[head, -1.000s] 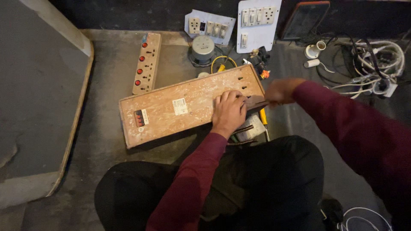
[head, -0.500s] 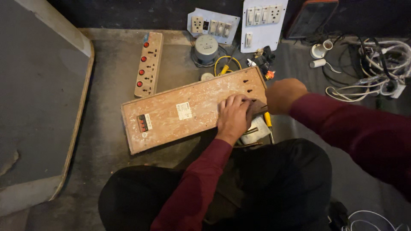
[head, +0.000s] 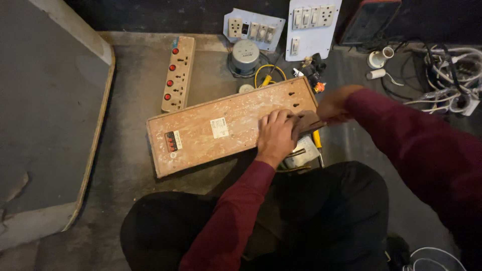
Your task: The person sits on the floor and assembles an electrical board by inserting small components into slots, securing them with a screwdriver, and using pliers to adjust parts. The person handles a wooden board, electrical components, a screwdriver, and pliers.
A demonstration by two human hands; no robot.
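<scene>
The floor carries everything here, and the largest piece on it is a long wooden board, lying flat and slanted just in front of the seated person's knees, with a small red switch block and a pale sticker on its face. The step in hand looks like work on the board's right end: the left hand lies palm down on the wood, fingers together and pressing, seemingly to steady it, while the right hand is curled shut around a dark tool whose tip meets the board's right edge (what kind of tool cannot be told, as both hands hide most of it). The next move probably calls for the board to be kept from sliding while the tool bites. Behind the board lie a power strip with red switches, two pale switch plates, a round grey part and a yellow wire; tangled white cables sit well apart, to the right.
</scene>
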